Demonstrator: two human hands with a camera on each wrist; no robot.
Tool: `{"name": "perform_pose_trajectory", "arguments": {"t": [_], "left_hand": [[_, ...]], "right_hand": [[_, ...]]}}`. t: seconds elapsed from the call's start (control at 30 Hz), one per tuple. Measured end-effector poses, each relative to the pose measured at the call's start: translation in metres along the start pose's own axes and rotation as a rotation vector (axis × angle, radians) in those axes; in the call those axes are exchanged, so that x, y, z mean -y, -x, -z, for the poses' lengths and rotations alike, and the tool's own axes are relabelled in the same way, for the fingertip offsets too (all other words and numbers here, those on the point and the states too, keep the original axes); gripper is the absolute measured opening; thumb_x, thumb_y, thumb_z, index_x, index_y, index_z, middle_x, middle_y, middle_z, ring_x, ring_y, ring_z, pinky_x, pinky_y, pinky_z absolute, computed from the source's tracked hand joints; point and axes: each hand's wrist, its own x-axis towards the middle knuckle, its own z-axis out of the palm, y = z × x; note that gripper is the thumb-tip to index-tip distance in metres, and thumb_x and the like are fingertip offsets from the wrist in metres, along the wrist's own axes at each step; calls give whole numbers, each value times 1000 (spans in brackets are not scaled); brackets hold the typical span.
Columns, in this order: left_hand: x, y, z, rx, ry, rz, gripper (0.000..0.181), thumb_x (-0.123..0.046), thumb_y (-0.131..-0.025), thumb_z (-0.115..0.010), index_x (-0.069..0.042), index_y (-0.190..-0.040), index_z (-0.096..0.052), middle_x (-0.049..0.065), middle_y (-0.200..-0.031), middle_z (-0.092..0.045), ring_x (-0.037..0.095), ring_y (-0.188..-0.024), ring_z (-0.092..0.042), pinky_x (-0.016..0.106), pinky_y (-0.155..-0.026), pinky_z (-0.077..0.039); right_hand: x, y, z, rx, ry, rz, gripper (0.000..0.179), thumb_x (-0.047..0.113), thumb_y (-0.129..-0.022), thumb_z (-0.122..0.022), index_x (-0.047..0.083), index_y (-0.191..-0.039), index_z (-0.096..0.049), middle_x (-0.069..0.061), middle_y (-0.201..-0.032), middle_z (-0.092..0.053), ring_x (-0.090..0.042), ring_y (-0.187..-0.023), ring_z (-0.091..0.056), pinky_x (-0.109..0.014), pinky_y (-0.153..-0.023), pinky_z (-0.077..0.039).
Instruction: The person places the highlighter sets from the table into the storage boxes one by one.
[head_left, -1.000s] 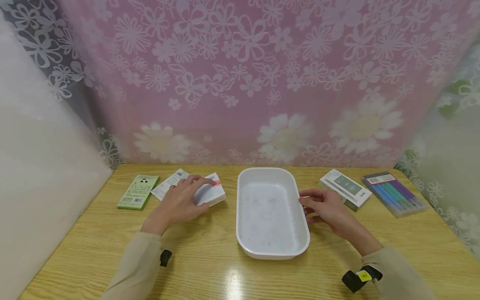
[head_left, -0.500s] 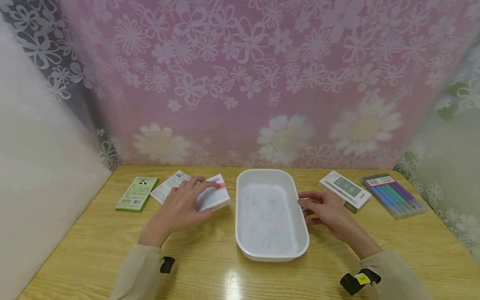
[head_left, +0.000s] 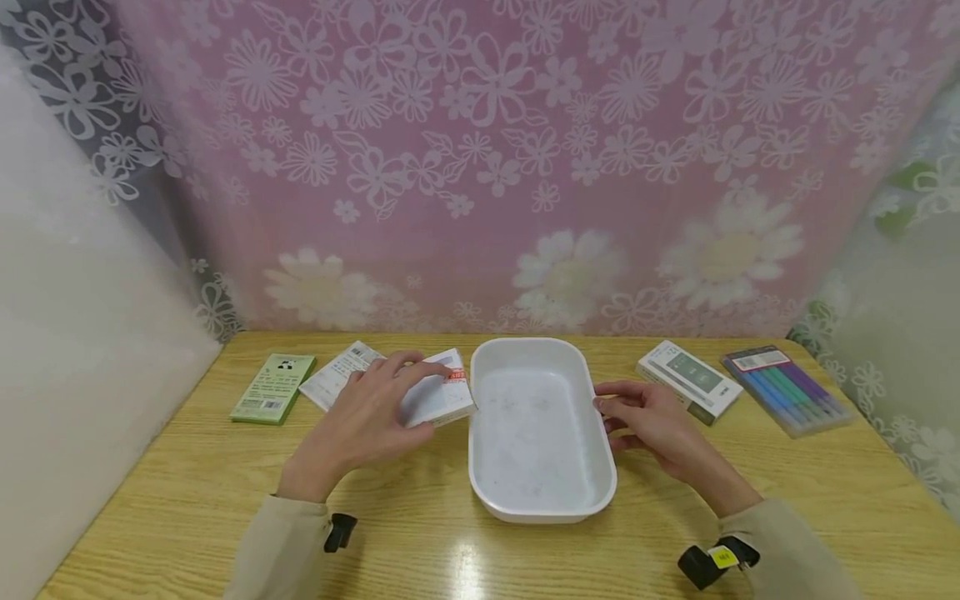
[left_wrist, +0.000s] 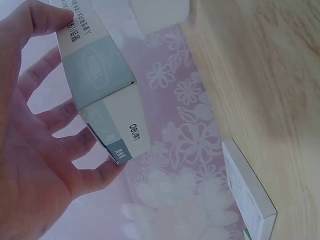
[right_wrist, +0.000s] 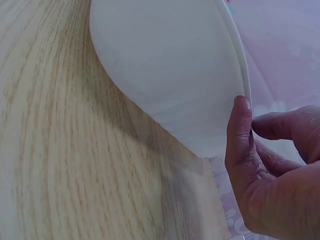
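My left hand (head_left: 367, 414) grips a small white and grey-blue cardboard box (head_left: 437, 398) with a red label strip. Thumb and fingers lie on opposite sides of the box (left_wrist: 95, 70) in the left wrist view, where "deli" shows on its end. Its right end meets the left rim of a white rectangular plastic tray (head_left: 538, 437) in the head view; whether they touch I cannot tell. At the tray's right side, my right hand (head_left: 654, 425) holds the rim by its fingertips. The right wrist view has one finger (right_wrist: 239, 130) against the tray's outer wall.
Behind my left hand lies a flat white box (head_left: 333, 379), partly covered, with a green packet (head_left: 273, 387) further left. Right of the tray lie a white and grey box (head_left: 688, 379) and a clear case of coloured pens (head_left: 786, 390). A floral curtain (head_left: 480, 208) borders the wooden table.
My left hand has carried the small box rightward, up to the tray's left rim. My right hand stays at the tray's right rim, and the tray has hardly shifted.
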Motion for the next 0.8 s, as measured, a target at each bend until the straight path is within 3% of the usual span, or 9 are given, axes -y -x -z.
{"name": "perform_pose_trajectory", "arguments": {"t": [0.33,0.8], "left_hand": [[-14,-4,1,22,2,-46,60,-36,-80,-70,-39,-138,-58,-2,-143,-56,27,-121,-59,51,-88,-47],[-38,-14,-2,48,48,-131,58,-35,-78,-70,-39,-136,-60,1,-143,-56,29,-121,-58,50,-89,-45]], "right_hand": [[1,-4,-7,4,-48,3,53,22,-100,-65,-7,-142,-52,5,-88,-74,-9,-75,-70,-27,-66,-62],[3,-5,-11,-1,-49,0,51,22,-100,-65,-6,-142,-52,4,-88,-74,-9,-75,-69,-27,-66,-61]]}}
